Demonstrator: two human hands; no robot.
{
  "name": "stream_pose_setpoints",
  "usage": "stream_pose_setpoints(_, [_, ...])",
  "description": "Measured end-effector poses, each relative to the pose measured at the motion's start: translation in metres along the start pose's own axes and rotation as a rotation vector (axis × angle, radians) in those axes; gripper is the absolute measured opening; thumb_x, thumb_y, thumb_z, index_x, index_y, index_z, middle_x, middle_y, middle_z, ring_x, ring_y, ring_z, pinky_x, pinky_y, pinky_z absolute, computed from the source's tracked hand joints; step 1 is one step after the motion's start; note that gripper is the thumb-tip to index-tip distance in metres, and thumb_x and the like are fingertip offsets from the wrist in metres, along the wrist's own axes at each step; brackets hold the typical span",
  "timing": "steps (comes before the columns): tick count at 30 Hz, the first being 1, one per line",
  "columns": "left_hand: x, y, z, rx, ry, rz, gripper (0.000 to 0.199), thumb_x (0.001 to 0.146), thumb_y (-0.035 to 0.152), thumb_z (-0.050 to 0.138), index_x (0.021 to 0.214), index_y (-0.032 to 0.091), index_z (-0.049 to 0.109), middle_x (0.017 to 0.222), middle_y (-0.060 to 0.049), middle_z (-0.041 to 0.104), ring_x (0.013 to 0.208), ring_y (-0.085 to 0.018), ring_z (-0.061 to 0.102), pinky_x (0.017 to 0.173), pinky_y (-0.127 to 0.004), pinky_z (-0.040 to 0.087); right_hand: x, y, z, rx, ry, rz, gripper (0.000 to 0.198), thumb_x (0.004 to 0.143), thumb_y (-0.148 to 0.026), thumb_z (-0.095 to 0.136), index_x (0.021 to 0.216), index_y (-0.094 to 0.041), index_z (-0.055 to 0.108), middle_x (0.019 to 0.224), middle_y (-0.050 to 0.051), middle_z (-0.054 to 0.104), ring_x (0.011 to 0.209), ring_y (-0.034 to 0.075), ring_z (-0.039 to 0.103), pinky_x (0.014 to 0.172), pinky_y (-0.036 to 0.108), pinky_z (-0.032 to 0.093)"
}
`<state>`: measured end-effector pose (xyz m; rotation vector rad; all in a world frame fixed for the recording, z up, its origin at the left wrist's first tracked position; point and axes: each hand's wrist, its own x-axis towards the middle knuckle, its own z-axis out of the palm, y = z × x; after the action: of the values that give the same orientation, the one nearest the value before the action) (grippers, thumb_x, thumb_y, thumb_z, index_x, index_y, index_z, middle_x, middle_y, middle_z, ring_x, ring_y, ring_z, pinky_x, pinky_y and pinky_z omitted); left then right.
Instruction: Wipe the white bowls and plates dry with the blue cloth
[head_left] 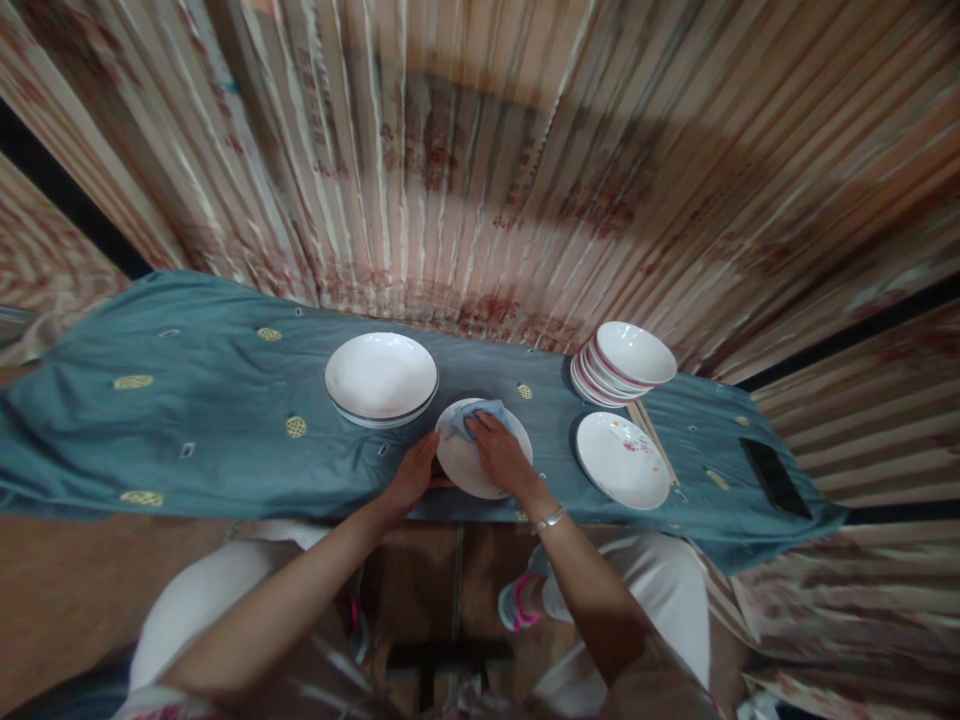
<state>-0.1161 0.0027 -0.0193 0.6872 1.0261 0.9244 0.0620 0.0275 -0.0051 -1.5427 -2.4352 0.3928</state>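
Observation:
A white plate point(474, 474) is tilted slightly at the table's front edge, between my two hands. My left hand point(416, 470) grips its left rim, the fingers partly hidden beneath it. With my right hand point(501, 452) I press a folded blue cloth point(469, 412) onto the plate's upper part. Just left and behind stands a stack of white dishes with dark rims point(381, 376). To the right lies a white plate with a floral print point(621, 462).
Several white bowls with red bands point(634, 355) are stacked at the back right. Chopsticks point(654, 440) lie beside the floral plate. A dark phone-like slab point(775, 477) rests at the right end of the teal tablecloth point(217, 400). A pleated curtain point(450, 180) hangs behind.

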Motion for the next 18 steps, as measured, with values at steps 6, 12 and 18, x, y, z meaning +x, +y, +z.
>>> stream_pose_setpoints(6, [-0.001,0.001,0.001,0.022,0.017,0.003,0.050,0.090,0.053,0.055,0.124,0.017,0.061,0.106,-0.013,0.074,0.092,-0.030,0.072,0.067,-0.040,0.061,-0.003,-0.003,0.004,-0.024,0.037,0.033,0.052,0.090,-0.001,0.039,0.139,-0.005,0.055,0.144,0.023,0.053,0.138,0.026,0.046,0.119,0.044,0.037])
stream_pose_setpoints(12, [-0.002,0.001,0.000,0.023,-0.005,-0.001,0.051,0.091,0.052,0.055,0.126,0.016,0.060,0.108,-0.013,0.074,0.095,-0.031,0.072,0.074,-0.043,0.061,0.000,-0.007,0.016,0.067,0.057,-0.030,0.057,0.086,-0.001,0.040,0.140,-0.011,0.054,0.142,0.018,0.055,0.139,0.025,0.045,0.121,0.049,0.034])
stream_pose_setpoints(18, [-0.003,0.003,0.001,0.001,0.011,-0.007,0.035,0.096,0.038,0.051,0.122,0.016,0.060,0.103,-0.013,0.074,0.095,-0.029,0.072,0.072,-0.041,0.061,0.009,-0.027,0.036,0.341,0.152,-0.023,0.060,0.094,-0.010,0.037,0.153,-0.007,0.034,0.159,0.023,0.036,0.150,0.030,0.031,0.120,0.057,0.034])
